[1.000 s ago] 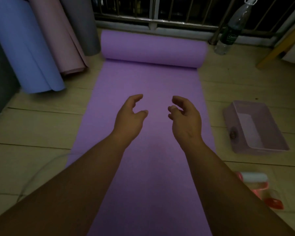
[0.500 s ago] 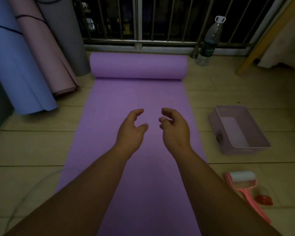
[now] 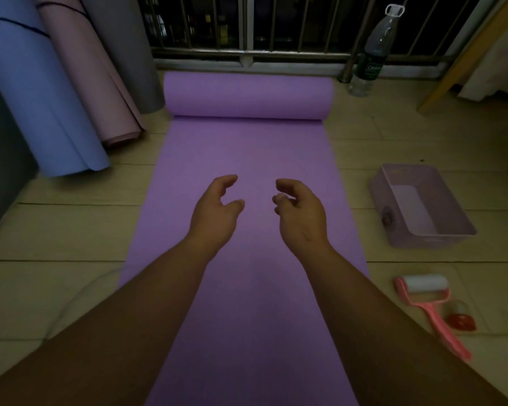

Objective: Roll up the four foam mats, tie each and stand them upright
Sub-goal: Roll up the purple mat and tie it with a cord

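The purple mat [image 3: 247,159] lies part-rolled. Left hand [image 3: 214,212] and right hand [image 3: 301,215] hover above its flat section, fingers [image 3: 228,180] loosely curled, grasping nothing, clear of the roll.

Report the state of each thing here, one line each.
purple mat: far end rolled, rest lying flat.
blue mat: rolled, tied, leaning upright.
pink mat: rolled, tied, leaning upright.
grey mat: rolled, upright.
left hand: loosely curled, holding nothing.
right hand: loosely curled, holding nothing.
bottle: upright, capped.
tub: upright, uncovered.
roller: lying flat.
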`<state>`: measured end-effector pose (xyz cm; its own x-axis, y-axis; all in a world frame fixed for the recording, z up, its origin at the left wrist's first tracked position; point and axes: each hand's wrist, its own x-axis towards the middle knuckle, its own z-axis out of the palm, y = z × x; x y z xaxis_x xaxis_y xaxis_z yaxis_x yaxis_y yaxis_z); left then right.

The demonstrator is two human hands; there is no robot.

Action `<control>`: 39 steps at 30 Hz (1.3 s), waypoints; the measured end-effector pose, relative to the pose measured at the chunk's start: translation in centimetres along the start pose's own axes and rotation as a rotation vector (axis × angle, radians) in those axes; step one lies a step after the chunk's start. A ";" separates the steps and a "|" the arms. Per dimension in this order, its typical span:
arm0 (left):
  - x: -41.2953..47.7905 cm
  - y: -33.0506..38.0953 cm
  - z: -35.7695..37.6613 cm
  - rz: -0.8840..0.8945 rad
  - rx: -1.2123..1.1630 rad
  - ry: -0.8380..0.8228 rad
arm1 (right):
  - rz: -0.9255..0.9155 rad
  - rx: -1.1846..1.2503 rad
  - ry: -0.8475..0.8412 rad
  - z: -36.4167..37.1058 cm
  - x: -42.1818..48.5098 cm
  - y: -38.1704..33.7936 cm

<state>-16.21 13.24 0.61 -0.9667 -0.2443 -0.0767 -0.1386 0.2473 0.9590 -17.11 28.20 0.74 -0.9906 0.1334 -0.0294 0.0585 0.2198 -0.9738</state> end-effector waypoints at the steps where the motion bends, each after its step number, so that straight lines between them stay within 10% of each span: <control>1: -0.4 -0.3 -0.3 -0.003 0.007 0.000 | 0.003 -0.001 -0.001 0.1 -0.4 0.1; 30: -19.3 -0.4 -6.4 -0.220 0.172 -0.149 | 0.073 -0.390 -0.234 -4.5 -19.4 -1.3; 39: -22.9 -3.2 -6.9 -0.471 0.788 -0.977 | 0.175 -0.842 -0.812 -4.1 -22.2 2.1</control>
<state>7.88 11.56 1.22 -0.5036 0.2288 -0.8331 -0.2652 0.8768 0.4011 5.54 29.64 0.23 -0.7316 -0.3612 -0.5782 -0.0368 0.8678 -0.4956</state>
